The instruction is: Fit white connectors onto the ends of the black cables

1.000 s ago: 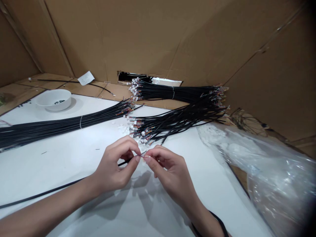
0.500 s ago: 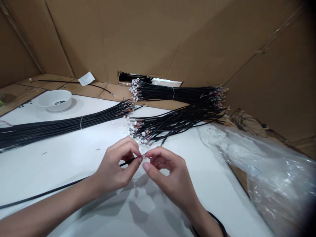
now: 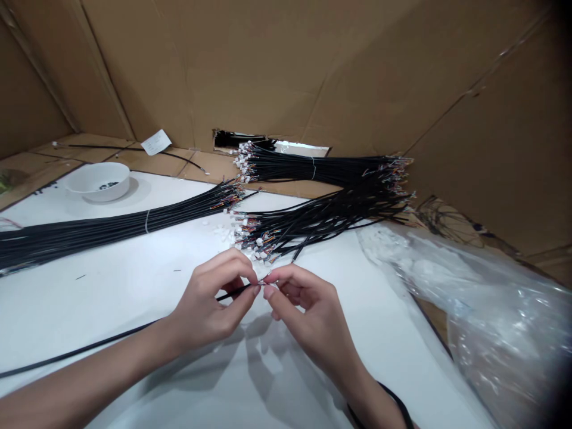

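As seen from above the white tabletop, left to right: shallow round white bowl; tied bundle of black cables; thin single black cable, its near end pinched between thumb and forefinger of the left hand; tiny white connector piece, pinched by the right hand and touching that cable end; loose heap of black connector-tipped cables; crinkled clear plastic bag. Likely faults: fine wire ends bent through slight misalignment; connector piece dropped from so small a pinch. White paper slip: print unreadable.
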`<state>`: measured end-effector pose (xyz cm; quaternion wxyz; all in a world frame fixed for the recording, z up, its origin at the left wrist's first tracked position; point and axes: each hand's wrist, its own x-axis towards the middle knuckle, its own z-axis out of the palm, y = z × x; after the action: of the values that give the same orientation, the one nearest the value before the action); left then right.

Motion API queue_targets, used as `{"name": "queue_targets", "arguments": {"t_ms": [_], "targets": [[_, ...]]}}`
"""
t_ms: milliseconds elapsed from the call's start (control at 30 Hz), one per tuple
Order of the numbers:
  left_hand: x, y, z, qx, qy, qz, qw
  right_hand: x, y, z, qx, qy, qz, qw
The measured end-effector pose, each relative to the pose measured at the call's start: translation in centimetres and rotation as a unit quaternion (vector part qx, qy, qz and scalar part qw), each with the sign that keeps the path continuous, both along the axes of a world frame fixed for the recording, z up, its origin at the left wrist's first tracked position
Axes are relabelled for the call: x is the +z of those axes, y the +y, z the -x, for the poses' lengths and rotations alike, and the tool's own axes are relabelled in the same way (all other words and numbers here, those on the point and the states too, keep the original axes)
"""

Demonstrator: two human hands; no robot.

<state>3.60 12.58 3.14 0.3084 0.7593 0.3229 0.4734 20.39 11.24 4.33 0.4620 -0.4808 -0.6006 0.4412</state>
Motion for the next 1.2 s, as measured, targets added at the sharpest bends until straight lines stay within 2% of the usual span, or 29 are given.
{"name": "queue_targets", "arguments": {"t_ms": [267,500,733,967,1067,1200], "targets": [[0.07,0.30,0.14,-0.041,-0.006,0.016,0.999,0.20,0.40,-0.10,0.026,0.100,0.093,0.990],[0.33,0.32,0.33,-0.093,-0.020,0.050,0.994,0.17,0.71,-0.36,0.055,0.164,0.142,0.975],[0.22,0.29,0.12,-0.091,0.028,0.041,0.995,-0.14,0.91,-0.35,0.046,0.183,0.166,0.968],[0.23,0.18,-0.14,-0.063,0.022,0.032,0.997,-0.14,0.94,-0.46,0.047,0.177,0.166,0.969],[0.43,0.20,-0.05,-0.059,0.010,0.073,0.996,-0.13,0.92,-0.51,0.051,0.183,0.164,0.968],[0.42,0.36,0.13,-0.082,-0.063,0.199,0.975,-0.04,0.90,-0.58,0.050,0.188,0.157,0.968]]}}
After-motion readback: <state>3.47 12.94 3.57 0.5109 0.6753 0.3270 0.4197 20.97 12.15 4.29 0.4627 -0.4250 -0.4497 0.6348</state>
